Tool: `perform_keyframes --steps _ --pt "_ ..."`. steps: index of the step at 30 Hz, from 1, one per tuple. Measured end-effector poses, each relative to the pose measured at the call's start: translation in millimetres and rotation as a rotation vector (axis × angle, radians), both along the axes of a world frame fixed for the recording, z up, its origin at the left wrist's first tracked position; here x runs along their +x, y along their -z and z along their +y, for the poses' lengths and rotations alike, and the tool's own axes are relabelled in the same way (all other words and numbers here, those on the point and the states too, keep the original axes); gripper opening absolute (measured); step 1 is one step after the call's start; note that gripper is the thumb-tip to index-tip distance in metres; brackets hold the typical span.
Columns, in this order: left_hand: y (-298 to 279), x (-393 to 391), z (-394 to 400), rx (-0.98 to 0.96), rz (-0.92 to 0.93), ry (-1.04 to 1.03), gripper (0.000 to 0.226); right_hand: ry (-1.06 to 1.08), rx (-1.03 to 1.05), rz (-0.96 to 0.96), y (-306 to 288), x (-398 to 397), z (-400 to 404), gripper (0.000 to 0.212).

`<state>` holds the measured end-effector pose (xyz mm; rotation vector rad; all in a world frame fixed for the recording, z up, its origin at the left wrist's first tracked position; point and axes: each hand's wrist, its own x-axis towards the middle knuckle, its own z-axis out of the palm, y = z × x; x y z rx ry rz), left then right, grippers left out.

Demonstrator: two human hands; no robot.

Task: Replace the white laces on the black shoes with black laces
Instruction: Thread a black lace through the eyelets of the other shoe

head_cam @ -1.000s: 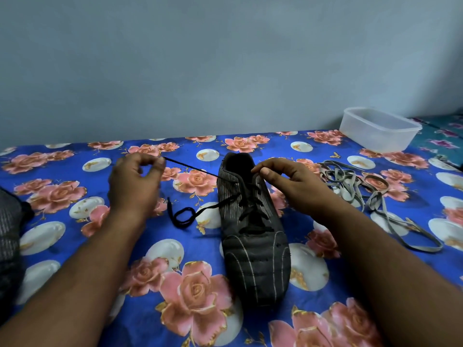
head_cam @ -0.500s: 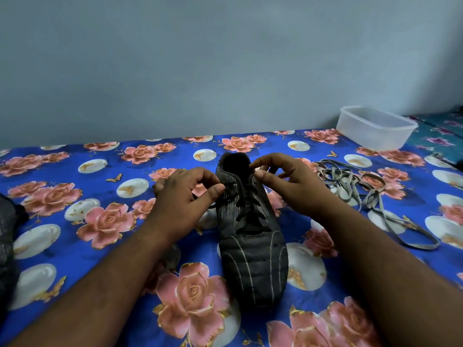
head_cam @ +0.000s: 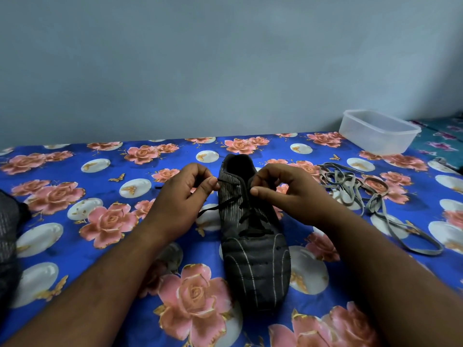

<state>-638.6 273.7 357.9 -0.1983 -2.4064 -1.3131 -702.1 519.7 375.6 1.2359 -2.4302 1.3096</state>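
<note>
A black striped shoe [head_cam: 253, 256] lies on the flowered blue sheet, toe toward me. A black lace [head_cam: 226, 202] crosses its eyelets. My left hand [head_cam: 186, 196] pinches one end of the black lace just left of the shoe's collar. My right hand [head_cam: 288, 191] is at the right side of the collar, fingers curled and thumb pressed forward against the top eyelet area; whether it grips lace or the shoe edge is hidden. The removed white laces [head_cam: 363, 196] lie in a loose heap to the right.
A clear plastic tub [head_cam: 378, 132] stands at the back right near the wall. A second dark shoe [head_cam: 7, 236] shows partly at the left edge. The blue sheet [head_cam: 75, 221] covers the whole surface.
My left hand swung in from far left to the shoe's collar, so the taut lace stretch is now short. My right hand stayed at the collar.
</note>
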Motion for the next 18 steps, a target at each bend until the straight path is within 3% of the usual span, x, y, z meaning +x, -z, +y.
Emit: perform_keyframes --steps 4,9,13,18 --pt "-4.2 1.8 2.5 0.097 -0.017 0.042 0.018 0.079 0.046 0.051 4.0 -1.6 -7.5 0.019" --pt "-8.3 2.1 14.9 0.215 -0.168 0.079 0.067 0.14 0.194 0.104 6.0 -2.0 -8.6 0.033" --pt "-11.6 0.3 23.7 0.224 -0.221 0.028 0.05 0.11 0.183 0.242 -0.6 1.0 -11.2 0.029" --pt "-12.3 0.7 21.5 0.328 -0.213 0.088 0.028 0.114 0.182 0.143 -1.1 0.0 -13.1 0.025"
